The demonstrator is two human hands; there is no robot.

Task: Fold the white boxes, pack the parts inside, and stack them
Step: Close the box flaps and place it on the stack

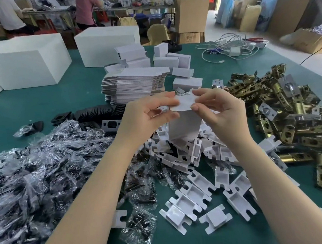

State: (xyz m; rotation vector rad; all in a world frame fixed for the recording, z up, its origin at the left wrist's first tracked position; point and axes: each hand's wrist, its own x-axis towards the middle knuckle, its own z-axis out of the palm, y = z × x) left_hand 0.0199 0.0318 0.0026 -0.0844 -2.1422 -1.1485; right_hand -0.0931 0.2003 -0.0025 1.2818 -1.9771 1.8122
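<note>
Green-topped worktop [35, 103] is carrying heaps of parts all round, and a small white cardboard box [184, 125] is being held upright above the pile of white plastic inserts [189, 194]. Its long axis is running vertical, open end up, dead centre between both hands. Left hand [147, 115] is pinching the top flap [184, 103] from the left, right hand [214, 108] is pinching it from the right. Looks like the flap's getting folded next, and neither hand is nearer.

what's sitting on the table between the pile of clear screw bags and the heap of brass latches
In the head view, a pile of white plastic inserts lies between the screw bags and the brass latches.
</note>
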